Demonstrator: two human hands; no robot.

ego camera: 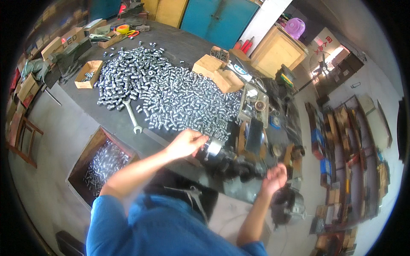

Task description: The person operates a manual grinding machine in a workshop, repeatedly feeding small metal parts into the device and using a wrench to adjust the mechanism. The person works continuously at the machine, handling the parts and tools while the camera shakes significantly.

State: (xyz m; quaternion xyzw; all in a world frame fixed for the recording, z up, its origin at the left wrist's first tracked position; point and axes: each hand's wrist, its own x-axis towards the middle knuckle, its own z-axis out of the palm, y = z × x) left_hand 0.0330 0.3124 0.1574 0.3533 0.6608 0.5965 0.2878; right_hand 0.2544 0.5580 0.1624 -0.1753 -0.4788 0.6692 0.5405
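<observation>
Before me on the dark worktop stands a small bench machine [230, 164] with a bright cylindrical metal chuck [214, 148]. My left hand [189, 143] is at the chuck's left end, thumb and fingers drawn together; whatever lies between them is hidden. At the machine's right end my right hand [276, 177] is curled into a fist. Blur hides whether it grips a handle there. Just beyond my left hand spreads a large heap of shiny threaded metal fittings [179, 99]. An open-ended wrench [131, 116] lies at the heap's near left edge.
A wooden box [77, 171] of metal pieces stands at the left below the worktop. Small cardboard boxes [208, 65] sit beyond the heap. A clear plastic tray [265, 110] and a dark phone-like slab [254, 135] are at the right. A round dark machine part [286, 204] stands beside my right forearm.
</observation>
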